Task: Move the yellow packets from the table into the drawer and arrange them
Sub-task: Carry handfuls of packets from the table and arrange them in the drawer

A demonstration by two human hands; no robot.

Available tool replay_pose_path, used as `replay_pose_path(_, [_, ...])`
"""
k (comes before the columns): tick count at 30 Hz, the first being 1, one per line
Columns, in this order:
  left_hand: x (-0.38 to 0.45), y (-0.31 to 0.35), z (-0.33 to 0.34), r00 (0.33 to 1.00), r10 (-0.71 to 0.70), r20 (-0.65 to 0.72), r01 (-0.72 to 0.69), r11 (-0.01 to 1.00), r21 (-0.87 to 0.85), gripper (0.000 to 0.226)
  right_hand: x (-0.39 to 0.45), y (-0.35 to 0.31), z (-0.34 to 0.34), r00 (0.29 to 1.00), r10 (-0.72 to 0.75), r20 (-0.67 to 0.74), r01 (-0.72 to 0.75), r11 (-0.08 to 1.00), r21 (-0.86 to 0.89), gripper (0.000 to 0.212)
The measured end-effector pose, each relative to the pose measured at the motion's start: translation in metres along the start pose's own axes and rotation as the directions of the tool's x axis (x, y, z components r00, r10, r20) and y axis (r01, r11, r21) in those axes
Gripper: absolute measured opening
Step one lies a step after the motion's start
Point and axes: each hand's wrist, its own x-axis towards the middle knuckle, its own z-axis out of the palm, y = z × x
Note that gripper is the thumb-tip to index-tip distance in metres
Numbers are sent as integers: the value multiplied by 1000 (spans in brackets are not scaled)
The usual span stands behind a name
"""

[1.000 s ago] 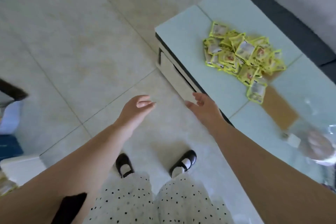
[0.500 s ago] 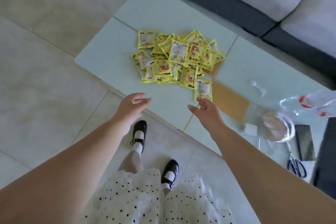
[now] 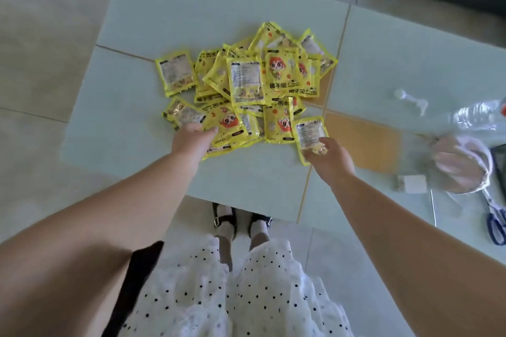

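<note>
Yellow packets (image 3: 246, 82) heaped on table (image 3: 153, 8), right hand (image 3: 330, 157) pinching one, left hand (image 3: 191, 142) touching pile

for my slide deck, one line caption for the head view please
Both hands reach a pile of yellow packets on the table; right hand pinches one packet.

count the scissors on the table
1: the blue-handled scissors lie at the table's far right edge, partly cut off by the frame, right of the white cube. Others could be out of view.

White black-dotted dress (image 3: 246, 295), white socks, black strapped shoes (image 3: 225, 220).
</note>
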Motion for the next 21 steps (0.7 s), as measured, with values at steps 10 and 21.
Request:
replay_pose_path(10, [57, 10, 47, 978, -111, -179, 152, 960, 236, 83, 66, 10, 24, 996, 78, -32, -81, 993, -91, 74])
replay_pose_path(21, [68, 22, 66, 954, -150, -261, 200, 964, 175, 85, 92, 17, 36, 994, -5, -109, -25, 962, -273, 82])
